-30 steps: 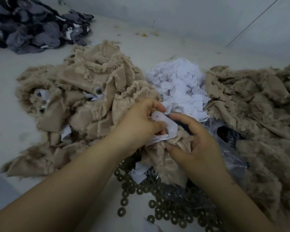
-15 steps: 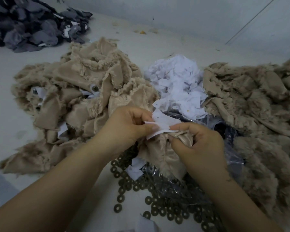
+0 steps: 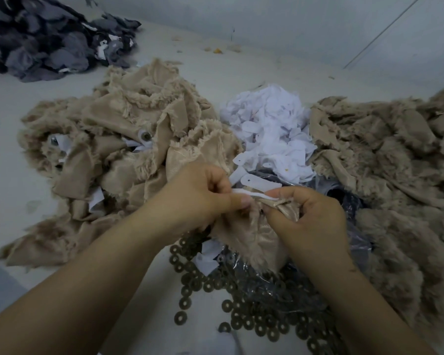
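Observation:
My left hand (image 3: 203, 196) pinches a white fabric cut-out (image 3: 256, 184) against the top edge of a beige furry fabric piece (image 3: 254, 237). My right hand (image 3: 310, 219) grips the same beige piece from the right, its thumb and fingers curled round the folded edge just under the white cut-out. Both hands meet over the middle of the table, above a scatter of dark ring-shaped washers (image 3: 241, 311). The spot where the fingers meet is partly hidden.
A heap of beige furry pieces (image 3: 128, 149) lies to the left and another (image 3: 395, 175) to the right. A pile of white cut-outs (image 3: 272, 129) sits behind the hands. A clear plastic bag (image 3: 349, 201) holds dark parts. Grey fabric scraps (image 3: 49, 39) lie far left.
The white cut-out has been brought down flatter onto the beige piece's edge. My right hand's fingers have curled tighter around the beige piece; both hands shifted slightly lower.

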A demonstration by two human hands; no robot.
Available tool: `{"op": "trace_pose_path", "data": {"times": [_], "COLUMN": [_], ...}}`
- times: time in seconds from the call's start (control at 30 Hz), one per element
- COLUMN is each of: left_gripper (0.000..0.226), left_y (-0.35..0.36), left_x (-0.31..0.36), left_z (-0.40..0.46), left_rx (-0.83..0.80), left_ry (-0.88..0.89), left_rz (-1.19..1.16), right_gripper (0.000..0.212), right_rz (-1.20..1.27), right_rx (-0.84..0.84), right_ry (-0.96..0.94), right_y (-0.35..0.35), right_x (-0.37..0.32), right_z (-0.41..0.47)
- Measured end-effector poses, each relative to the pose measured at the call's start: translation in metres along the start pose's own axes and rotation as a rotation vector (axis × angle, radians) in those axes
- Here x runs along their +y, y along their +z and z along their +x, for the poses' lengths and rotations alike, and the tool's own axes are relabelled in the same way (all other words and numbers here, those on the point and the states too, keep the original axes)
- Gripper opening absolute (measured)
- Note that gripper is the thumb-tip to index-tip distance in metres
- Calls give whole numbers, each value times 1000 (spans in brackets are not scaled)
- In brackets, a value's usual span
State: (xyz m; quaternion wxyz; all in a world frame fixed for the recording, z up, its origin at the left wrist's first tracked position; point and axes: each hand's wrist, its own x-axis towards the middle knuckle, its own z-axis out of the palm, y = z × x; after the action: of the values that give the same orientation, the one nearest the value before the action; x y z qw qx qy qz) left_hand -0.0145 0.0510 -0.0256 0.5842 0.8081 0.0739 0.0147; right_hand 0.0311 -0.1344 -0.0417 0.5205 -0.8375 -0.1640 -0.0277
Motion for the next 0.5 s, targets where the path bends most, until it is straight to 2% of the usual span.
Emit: {"op": "trace_pose_path", "data": {"times": [0.03,0.1,0.17,0.3,0.4,0.5], "left_gripper": [29,33,24,13,12,12], "left_y": [2,6,9,9,9,18], "left_x": [-1,-2,0,4,6,9], "left_z": [3,4,4,7,8,8], "left_rx": [86,96,124,234,334,379], "left_ry": [33,124,221,219,217,223], "left_rz": [32,151,202,72,-21,-95], "right_gripper": [32,34,32,27,38,34], "right_rz": [5,11,13,75,156,248], "right_rx": [-3,-14,-22,-38,-46,-86], "right_ry": [1,-5,-7,52,157,292], "right_y": [0,-1,-2,-3,-5,-4], "right_x": [-1,-1,0,5,9,15], "right_z": [0,-1,0,2,6,9]}}
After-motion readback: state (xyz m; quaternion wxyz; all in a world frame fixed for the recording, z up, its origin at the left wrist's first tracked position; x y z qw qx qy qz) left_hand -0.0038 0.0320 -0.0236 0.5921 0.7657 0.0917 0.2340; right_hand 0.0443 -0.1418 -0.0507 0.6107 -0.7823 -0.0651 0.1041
